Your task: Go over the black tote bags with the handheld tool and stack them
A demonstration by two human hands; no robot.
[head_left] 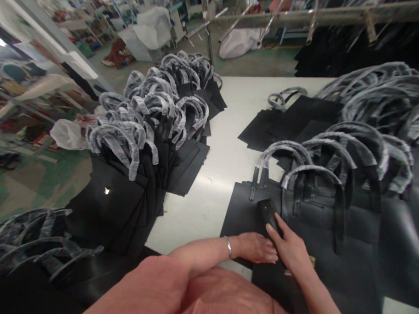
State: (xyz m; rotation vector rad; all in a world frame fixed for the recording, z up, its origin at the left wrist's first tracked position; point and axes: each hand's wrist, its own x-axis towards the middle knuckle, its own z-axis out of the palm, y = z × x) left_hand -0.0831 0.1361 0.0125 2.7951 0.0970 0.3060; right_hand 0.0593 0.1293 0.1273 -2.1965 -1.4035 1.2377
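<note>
My right hand (290, 246) is closed on a narrow black tab (266, 211) with a rounded end and a small dot near its tip. Thumb and index finger lie along its edge; its lower part is hidden. Beside it, my left hand (258, 248), with a silver bracelet at the wrist, lies palm down on black material, fingers stretched toward the tab. Under both hands are black handbag pieces (237, 216) with plastic-wrapped handles (314, 171). A small gold-coloured piece (311, 261) shows beside my right wrist, partly covered.
Piles of black bag panels (121, 198) with wrapped handles (151, 104) cover the left of the white table (194, 213). More black panels (294, 121) and looped handles (383, 94) lie at right. Metal rails (280, 18) run beyond the table.
</note>
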